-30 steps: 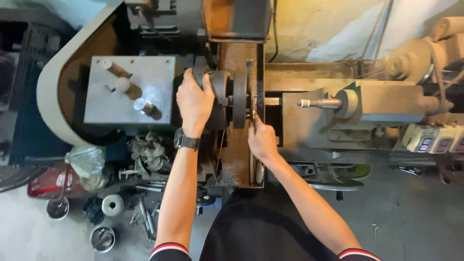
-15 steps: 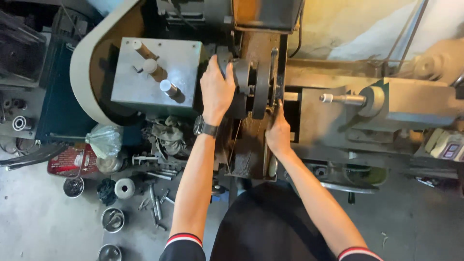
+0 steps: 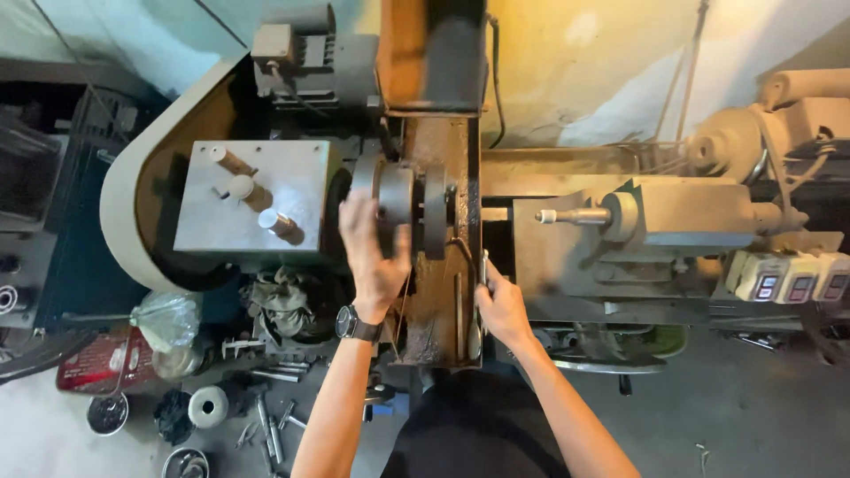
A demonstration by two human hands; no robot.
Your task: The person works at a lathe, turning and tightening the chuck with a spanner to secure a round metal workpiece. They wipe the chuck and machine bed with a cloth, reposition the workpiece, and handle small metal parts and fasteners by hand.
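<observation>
Left hand [image 3: 376, 252]: its grip is closed around the near rim of the round chuck [image 3: 396, 196], fingers wrapped over the edge, a dark wristwatch [image 3: 357, 324] on the wrist.
Right hand [image 3: 503, 305]: its grip is closed on a slim metal rod or handle [image 3: 482, 274] that stands at the right edge of the rusty carriage [image 3: 438, 292]; what the rod joins below is hidden.
Chuck: at the scene's middle, on the lathe's spindle line, just right of the grey headstock box [image 3: 252, 199], with a second dark disc [image 3: 435, 211] right beside it.
Step in hand: judged from the two holds, the chuck is being steadied or turned by hand while the other hand works the rod; the spindle looks at rest.
Next move calls for: by my reading, a firm hold on the rim and fingers kept off the gap between chuck and disc.
Tailstock [image 3: 673, 212]: one, to the right, its pointed centre [image 3: 571, 215] aimed left at the chuck, well apart from it.
Levers on the headstock box: three, with pale knobs.
Motor [image 3: 297, 53]: one, far, behind the headstock.
Small meters [image 3: 788, 283]: three, far right.
Floor, near left: a clear bag [image 3: 168, 319], a white ring [image 3: 209, 406], loose tools, three small tins or so; exact count unclear.
</observation>
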